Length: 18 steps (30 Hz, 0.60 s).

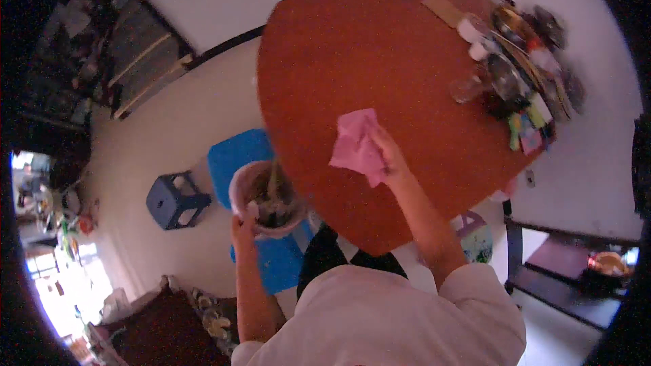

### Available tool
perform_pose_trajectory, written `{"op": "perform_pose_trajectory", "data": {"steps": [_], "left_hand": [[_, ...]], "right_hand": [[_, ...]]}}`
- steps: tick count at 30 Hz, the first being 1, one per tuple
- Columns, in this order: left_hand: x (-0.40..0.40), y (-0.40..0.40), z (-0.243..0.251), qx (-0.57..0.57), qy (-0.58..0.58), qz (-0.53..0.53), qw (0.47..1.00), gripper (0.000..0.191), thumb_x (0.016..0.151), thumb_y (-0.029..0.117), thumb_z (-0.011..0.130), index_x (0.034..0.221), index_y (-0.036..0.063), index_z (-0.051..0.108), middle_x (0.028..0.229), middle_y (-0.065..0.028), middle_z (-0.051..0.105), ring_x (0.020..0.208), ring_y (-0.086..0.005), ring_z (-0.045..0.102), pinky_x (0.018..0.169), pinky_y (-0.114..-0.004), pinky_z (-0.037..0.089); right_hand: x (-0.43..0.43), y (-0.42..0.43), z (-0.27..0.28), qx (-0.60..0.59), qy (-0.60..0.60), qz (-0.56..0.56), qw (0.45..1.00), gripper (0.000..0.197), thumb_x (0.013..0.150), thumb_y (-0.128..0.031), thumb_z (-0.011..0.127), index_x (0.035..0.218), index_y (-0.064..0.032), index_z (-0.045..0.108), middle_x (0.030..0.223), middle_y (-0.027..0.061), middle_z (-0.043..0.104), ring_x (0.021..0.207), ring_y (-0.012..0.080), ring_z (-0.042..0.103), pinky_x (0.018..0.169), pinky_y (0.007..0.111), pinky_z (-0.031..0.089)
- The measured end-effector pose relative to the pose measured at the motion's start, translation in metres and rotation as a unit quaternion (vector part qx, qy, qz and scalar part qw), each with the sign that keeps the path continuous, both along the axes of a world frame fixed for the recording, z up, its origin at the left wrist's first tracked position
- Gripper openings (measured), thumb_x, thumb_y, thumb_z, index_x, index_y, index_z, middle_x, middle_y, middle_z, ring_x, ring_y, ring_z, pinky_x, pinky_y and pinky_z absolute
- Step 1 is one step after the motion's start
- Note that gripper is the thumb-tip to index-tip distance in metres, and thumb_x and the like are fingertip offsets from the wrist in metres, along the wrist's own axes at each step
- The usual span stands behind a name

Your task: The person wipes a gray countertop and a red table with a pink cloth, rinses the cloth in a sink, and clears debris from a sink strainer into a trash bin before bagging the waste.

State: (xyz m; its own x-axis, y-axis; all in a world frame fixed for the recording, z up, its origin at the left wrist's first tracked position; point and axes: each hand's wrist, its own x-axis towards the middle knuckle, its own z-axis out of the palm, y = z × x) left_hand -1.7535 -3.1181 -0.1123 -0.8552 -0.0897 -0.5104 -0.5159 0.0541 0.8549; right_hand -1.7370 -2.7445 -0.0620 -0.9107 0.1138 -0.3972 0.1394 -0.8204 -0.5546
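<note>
My right hand (387,148) grips a crumpled pink cloth (356,142) over the reddish-brown tabletop (351,61). Whether the cloth touches the surface is hard to tell. To the left, my left hand (245,224) holds the near-left rim of a pale pink bucket (238,183) beside the table's edge. Dark, mixed contents (272,208) show inside the bucket, too blurred to name.
Blue plastic seats (234,155) stand around the bucket, and a dark blue stool (175,201) is farther left on the floor. Mixed household items (508,71) crowd the table's right side by the wall. A dark red padded seat (157,330) is at lower left.
</note>
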Motion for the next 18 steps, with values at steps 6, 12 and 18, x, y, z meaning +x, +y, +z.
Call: {"op": "perform_pose_trajectory", "data": {"steps": [6,12,18], "left_hand": [[0.053,0.014,0.010,-0.022,0.040,-0.013,0.999,0.024,0.077,0.021,0.066,0.089,0.0060,0.052,0.076,-0.0010,0.053,0.063,-0.0096,0.050,0.048,-0.023,0.039],[0.089,-0.024,-0.048,-0.131,0.093,-0.119,0.980,0.019,0.075,0.011,0.063,0.087,0.0081,0.048,0.072,-0.0022,0.050,0.061,-0.0149,0.051,0.046,-0.028,0.040],[0.137,-0.017,-0.040,-0.091,-0.047,0.018,0.995,0.017,0.071,0.004,0.057,0.084,0.0086,0.047,0.073,-0.0038,0.052,0.065,-0.0183,0.053,0.049,-0.028,0.042]], "right_hand": [[0.138,0.174,0.012,0.350,-0.137,-0.328,0.867,0.054,0.080,-0.027,0.064,0.126,-0.0078,0.042,0.113,0.0067,0.053,0.097,0.0194,0.053,0.078,0.031,0.048],[0.170,0.303,-0.063,0.563,-0.279,-0.354,0.693,0.036,0.086,-0.022,0.054,0.118,-0.0051,0.050,0.098,0.0072,0.058,0.091,0.0159,0.056,0.074,0.029,0.049],[0.091,0.205,-0.040,0.805,-0.025,-0.126,0.579,0.046,0.073,0.009,0.048,0.114,-0.0115,0.057,0.124,0.0075,0.051,0.116,0.0234,0.047,0.101,0.034,0.034]]}}
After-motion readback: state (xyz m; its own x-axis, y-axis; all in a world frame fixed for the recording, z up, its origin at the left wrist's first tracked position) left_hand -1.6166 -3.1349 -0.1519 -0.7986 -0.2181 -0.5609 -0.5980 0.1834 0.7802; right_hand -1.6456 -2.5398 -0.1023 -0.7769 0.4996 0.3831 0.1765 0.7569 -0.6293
